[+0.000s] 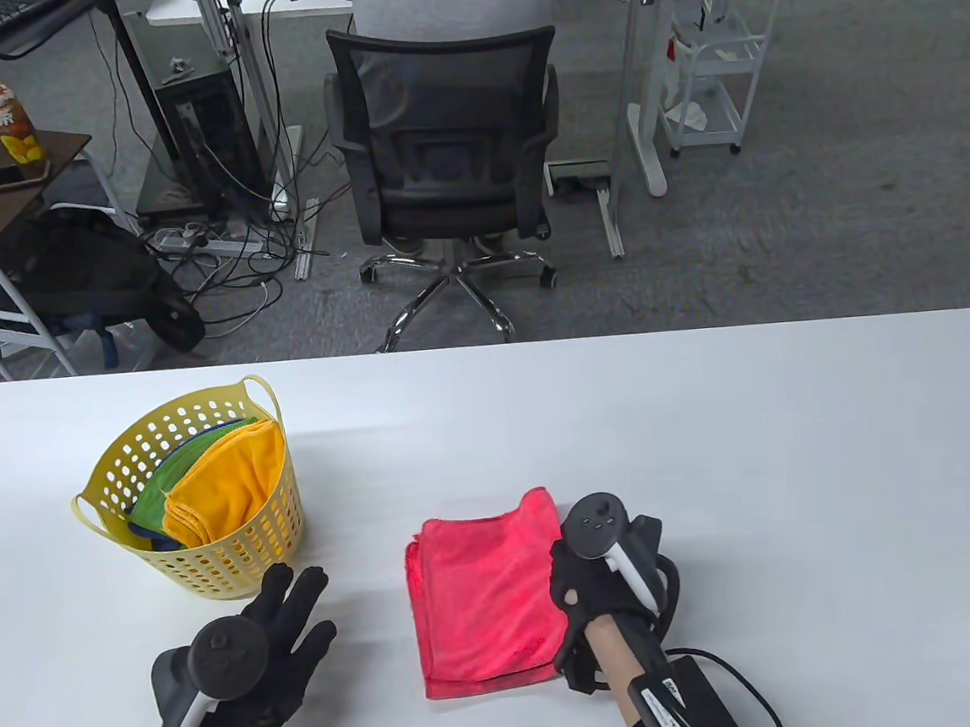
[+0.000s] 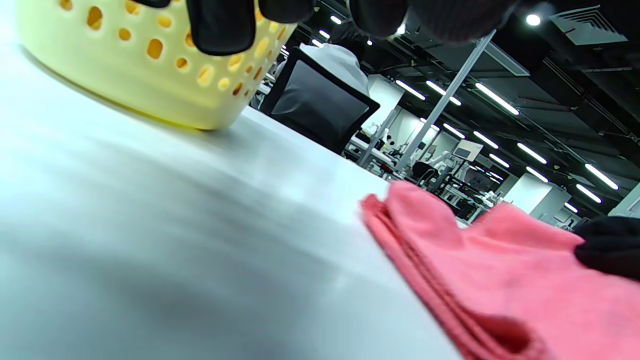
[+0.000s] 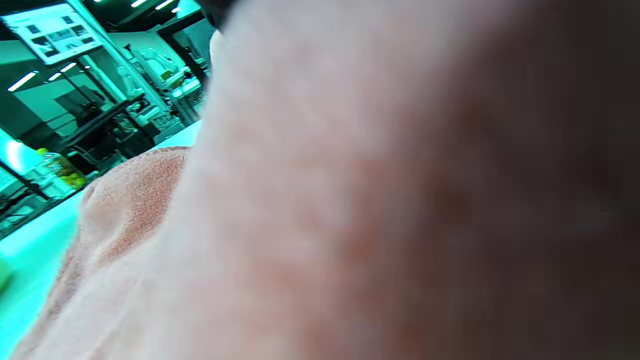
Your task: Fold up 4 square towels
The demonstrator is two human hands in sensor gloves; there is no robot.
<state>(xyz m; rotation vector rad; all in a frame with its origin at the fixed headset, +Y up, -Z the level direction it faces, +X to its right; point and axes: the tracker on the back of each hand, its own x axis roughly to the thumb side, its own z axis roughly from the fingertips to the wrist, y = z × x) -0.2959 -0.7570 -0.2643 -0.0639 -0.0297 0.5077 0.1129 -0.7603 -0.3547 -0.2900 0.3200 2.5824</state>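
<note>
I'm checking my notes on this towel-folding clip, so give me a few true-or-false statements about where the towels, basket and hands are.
1. The folded red microfibre towel lies on the white table. True.
2. The yellow perforated plastic basket is empty. False: it holds orange, green and blue towels.
3. The right hand rests at the red towel's right edge. True.
4. The left hand grips the basket. False: its fingers are straight, near the basket.

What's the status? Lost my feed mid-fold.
Left hand open, flat beside the yellow basket. Right hand on the folded red towel's right edge, grip unclear. Nothing blocking.
</note>
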